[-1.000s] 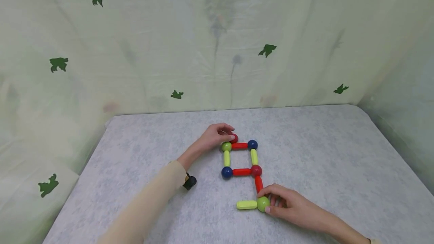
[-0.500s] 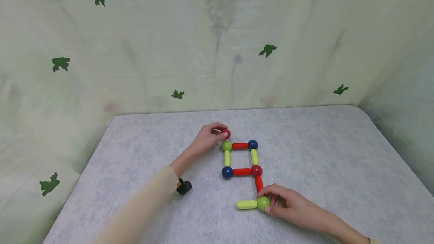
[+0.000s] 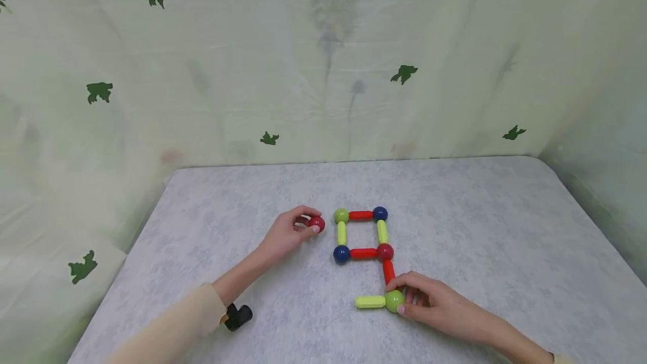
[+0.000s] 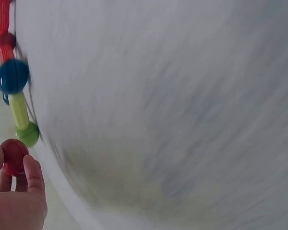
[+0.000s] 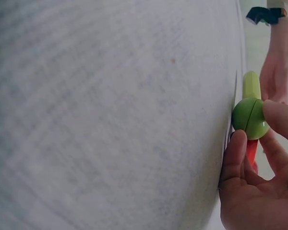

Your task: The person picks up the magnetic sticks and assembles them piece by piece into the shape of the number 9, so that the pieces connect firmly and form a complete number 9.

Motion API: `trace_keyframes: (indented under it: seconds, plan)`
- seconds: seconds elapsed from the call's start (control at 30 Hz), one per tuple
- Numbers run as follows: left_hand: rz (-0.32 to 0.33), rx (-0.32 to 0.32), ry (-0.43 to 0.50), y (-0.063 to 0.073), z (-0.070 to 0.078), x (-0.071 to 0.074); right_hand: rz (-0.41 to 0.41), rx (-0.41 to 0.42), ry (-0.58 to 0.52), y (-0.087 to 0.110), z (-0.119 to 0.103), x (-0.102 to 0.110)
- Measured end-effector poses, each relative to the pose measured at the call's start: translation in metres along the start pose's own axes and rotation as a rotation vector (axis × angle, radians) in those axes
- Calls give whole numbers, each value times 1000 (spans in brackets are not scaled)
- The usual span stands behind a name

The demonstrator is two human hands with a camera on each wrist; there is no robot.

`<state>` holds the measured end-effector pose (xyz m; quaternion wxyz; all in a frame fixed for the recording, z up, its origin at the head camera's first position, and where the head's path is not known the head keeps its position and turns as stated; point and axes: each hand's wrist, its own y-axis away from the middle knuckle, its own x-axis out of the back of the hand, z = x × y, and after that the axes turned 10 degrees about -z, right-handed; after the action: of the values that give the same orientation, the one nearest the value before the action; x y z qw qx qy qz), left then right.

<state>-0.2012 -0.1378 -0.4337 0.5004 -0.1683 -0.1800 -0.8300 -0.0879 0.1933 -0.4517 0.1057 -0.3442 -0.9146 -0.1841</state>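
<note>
Between thumb and fingers my left hand (image 3: 288,232) pinches a loose red ball (image 3: 317,224), just left of a square of balls and rods. The square has a green ball (image 3: 341,215) and a blue ball (image 3: 380,214) at the back, a blue ball (image 3: 341,254) and a red ball (image 3: 385,251) at the front, joined by red and yellow-green rods. A red rod (image 3: 388,271) runs from the front red ball to another green ball (image 3: 394,300), which my right hand (image 3: 437,305) grips. From that ball a yellow-green rod (image 3: 370,301) points left.
A grey mottled table cover (image 3: 480,229) lies under everything. Behind it hangs a pale curtain (image 3: 227,72) with green leaf shapes. A black wrist camera (image 3: 238,317) sits at the left sleeve.
My left hand has moved left and toward the front with the red ball, away from the square's back green ball. The right hand keeps its grip in place.
</note>
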Motion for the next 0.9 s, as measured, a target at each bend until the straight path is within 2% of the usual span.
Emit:
trace_keyframes:
  seconds: [0.13,0.23,0.43,0.53,0.67,0.9]
  plan:
    - [-3,54,47,23,-3,-10,0,-13,0,-1,0,0]
    - [-39,66,66,40,-4,-18,2,-15,-10,-2,-1,0]
    - [-166,0,65,67,-3,-31,2,-14,-18,-2,1,1]
    - [-245,-22,85,72,1,-37,4,-17,-21,-2,1,2]
    - [-324,-16,90,73,7,-49,3,-17,-21,-2,1,1]
    - [-382,6,104,74,9,-62,4,-17,0,-4,0,-1]
